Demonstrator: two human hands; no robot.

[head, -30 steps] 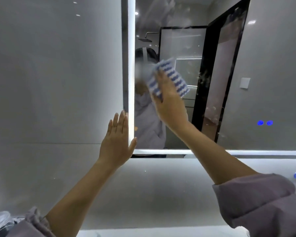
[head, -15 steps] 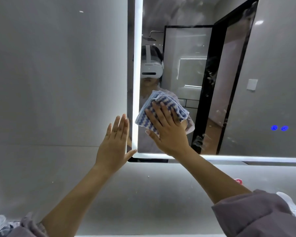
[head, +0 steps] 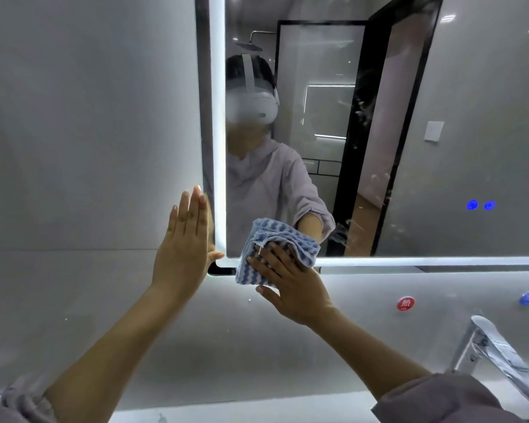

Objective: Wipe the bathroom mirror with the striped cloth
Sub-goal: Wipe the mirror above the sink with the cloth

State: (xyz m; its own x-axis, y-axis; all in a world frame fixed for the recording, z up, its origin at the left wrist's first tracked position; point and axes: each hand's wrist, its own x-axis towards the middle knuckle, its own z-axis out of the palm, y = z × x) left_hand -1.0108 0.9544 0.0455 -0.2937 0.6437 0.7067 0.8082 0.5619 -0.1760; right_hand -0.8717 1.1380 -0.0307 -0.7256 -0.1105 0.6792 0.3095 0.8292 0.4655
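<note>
- Head view: we see the striped cloth bunched over the mirror's lower-left corner, long axis running 8 to 2 o'clock.
- It lies under our right hand's flat, spread fingers, at the hand's 11 o'clock.
- Our left hand rests flat on the wall.

Grey wall, chrome tap, red marker, blue marker.
Both round markers sit on the wall, well right of the right hand's fingers and slightly lower; the tap stands below the markers.
</note>
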